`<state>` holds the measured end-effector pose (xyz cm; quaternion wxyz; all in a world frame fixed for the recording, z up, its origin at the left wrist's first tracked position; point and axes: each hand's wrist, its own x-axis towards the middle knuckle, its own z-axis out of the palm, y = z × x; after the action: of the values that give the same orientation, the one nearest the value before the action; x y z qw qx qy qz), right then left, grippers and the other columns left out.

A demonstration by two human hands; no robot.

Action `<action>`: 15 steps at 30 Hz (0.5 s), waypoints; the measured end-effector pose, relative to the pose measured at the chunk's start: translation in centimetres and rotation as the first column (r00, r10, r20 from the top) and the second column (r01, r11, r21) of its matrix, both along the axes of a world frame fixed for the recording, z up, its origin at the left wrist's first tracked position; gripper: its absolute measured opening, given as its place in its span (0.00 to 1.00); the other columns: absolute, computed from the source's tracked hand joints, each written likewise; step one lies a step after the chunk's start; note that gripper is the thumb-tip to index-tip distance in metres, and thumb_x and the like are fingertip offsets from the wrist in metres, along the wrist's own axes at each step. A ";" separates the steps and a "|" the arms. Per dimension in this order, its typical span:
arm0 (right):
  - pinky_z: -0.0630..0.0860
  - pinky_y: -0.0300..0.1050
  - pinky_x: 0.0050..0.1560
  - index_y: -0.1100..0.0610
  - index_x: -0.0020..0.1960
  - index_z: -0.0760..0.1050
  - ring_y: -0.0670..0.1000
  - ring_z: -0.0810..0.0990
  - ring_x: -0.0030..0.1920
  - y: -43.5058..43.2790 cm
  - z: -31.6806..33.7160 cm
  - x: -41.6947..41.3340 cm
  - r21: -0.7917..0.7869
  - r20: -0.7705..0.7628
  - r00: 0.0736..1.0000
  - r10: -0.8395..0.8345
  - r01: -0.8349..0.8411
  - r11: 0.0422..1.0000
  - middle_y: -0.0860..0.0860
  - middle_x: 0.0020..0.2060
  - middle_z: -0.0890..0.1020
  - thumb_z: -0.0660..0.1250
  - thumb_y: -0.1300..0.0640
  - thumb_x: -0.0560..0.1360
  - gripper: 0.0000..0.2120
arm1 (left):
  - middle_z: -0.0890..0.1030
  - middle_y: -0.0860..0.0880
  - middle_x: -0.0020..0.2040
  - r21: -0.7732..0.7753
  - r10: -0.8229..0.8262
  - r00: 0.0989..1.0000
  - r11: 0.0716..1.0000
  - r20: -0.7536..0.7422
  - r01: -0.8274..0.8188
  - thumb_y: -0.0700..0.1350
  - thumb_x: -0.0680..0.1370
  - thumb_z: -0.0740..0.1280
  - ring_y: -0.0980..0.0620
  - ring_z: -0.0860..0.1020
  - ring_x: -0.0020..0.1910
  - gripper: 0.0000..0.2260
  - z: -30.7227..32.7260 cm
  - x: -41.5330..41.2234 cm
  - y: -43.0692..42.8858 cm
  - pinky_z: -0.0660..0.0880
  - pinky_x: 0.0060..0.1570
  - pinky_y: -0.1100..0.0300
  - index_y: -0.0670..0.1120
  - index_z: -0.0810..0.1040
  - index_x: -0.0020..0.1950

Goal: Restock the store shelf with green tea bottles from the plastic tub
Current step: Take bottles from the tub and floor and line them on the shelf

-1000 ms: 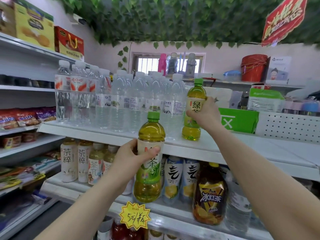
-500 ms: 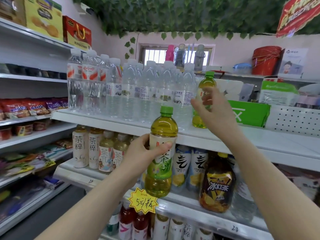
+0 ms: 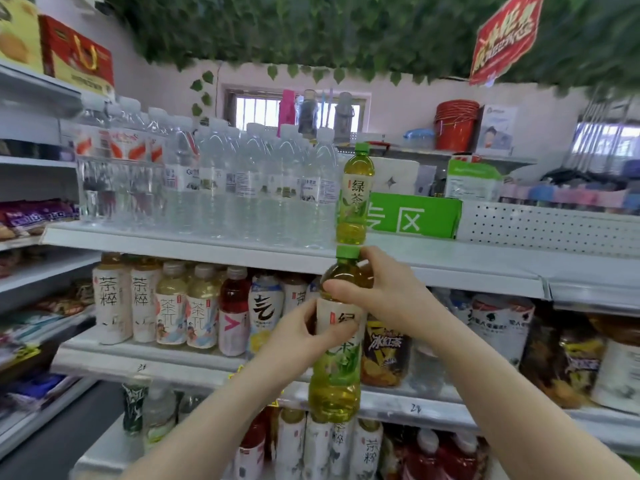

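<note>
One green tea bottle point(image 3: 355, 195) with a green cap stands upright on the top white shelf point(image 3: 450, 263), right of the water bottles and free of both hands. A second green tea bottle point(image 3: 337, 379) is held upright in front of the shelves, below the first one. My left hand point(image 3: 304, 336) grips its label from the left. My right hand point(image 3: 375, 289) wraps its shoulder and neck from the right, just under the cap. The plastic tub is out of view.
Clear water bottles point(image 3: 225, 188) fill the top shelf's left part; a green box point(image 3: 415, 216) sits behind the standing tea bottle. Tea and juice bottles point(image 3: 173, 303) line the middle shelf, dark iced tea bottles point(image 3: 384, 351) to the right. Snack shelves point(image 3: 31, 220) run along the left.
My right hand let go of the bottle on the top shelf and came down onto the neck of the bottle in my left hand. The view swung left and tilted.
</note>
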<state>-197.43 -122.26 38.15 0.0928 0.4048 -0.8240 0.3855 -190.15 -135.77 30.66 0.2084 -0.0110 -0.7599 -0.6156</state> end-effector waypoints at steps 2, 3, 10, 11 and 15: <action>0.79 0.46 0.51 0.49 0.59 0.72 0.45 0.80 0.48 0.4 2.6 -1.2 -0.051 -0.042 0.999 -0.034 0.032 0.998 0.42 0.47 0.80 0.74 0.41 0.69 0.24 | 0.84 0.55 0.55 -0.076 -0.016 0.999 0.997 -0.046 0.012 0.53 0.75 0.73 0.59 0.81 0.54 0.18 2.0 -0.9 -0.5 0.77 0.57 0.59 0.53 0.77 0.63; 0.80 0.48 0.51 0.49 0.59 0.71 0.46 0.81 0.48 0.5 4.1 -2.0 -0.082 -0.050 0.998 -0.041 0.037 0.996 0.43 0.46 0.81 0.75 0.42 0.69 0.24 | 0.83 0.56 0.56 -0.129 -0.009 0.998 0.992 -0.070 0.000 0.54 0.75 0.72 0.60 0.81 0.55 0.21 3.1 -1.4 -0.8 0.77 0.58 0.59 0.53 0.75 0.66; 0.80 0.58 0.53 0.50 0.70 0.63 0.54 0.82 0.51 -0.6 13.9 -7.7 -0.258 -0.231 0.964 -0.128 0.067 0.964 0.52 0.55 0.81 0.74 0.45 0.72 0.32 | 0.73 0.54 0.67 -0.572 0.245 0.916 0.721 -0.318 -0.392 0.56 0.75 0.70 0.56 0.74 0.61 0.30 7.7 -6.7 -2.6 0.73 0.63 0.54 0.52 0.64 0.75; 0.80 0.58 0.53 0.50 0.70 0.63 0.54 0.82 0.51 -1.2 14.3 -8.6 -0.268 -0.242 0.962 -0.130 0.062 0.961 0.52 0.54 0.81 0.74 0.44 0.72 0.32 | 0.71 0.52 0.69 -0.609 0.260 0.902 0.669 -0.345 -0.426 0.55 0.76 0.69 0.55 0.73 0.63 0.30 7.8 -7.4 -2.7 0.71 0.64 0.55 0.52 0.63 0.76; 0.80 0.57 0.53 0.51 0.69 0.63 0.55 0.81 0.53 -3.6 14.2 -11.9 -0.242 -0.242 0.962 -0.123 0.063 0.968 0.52 0.57 0.80 0.74 0.45 0.71 0.32 | 0.64 0.52 0.75 -0.708 0.258 0.892 0.544 -0.370 -0.451 0.51 0.79 0.66 0.53 0.65 0.71 0.28 6.9 -9.4 -2.7 0.60 0.64 0.65 0.52 0.62 0.77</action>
<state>-209.32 -125.86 52.38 0.2629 0.3980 -0.7726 0.4189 -199.53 -138.51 37.59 0.3867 -0.0136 -0.9072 -0.1648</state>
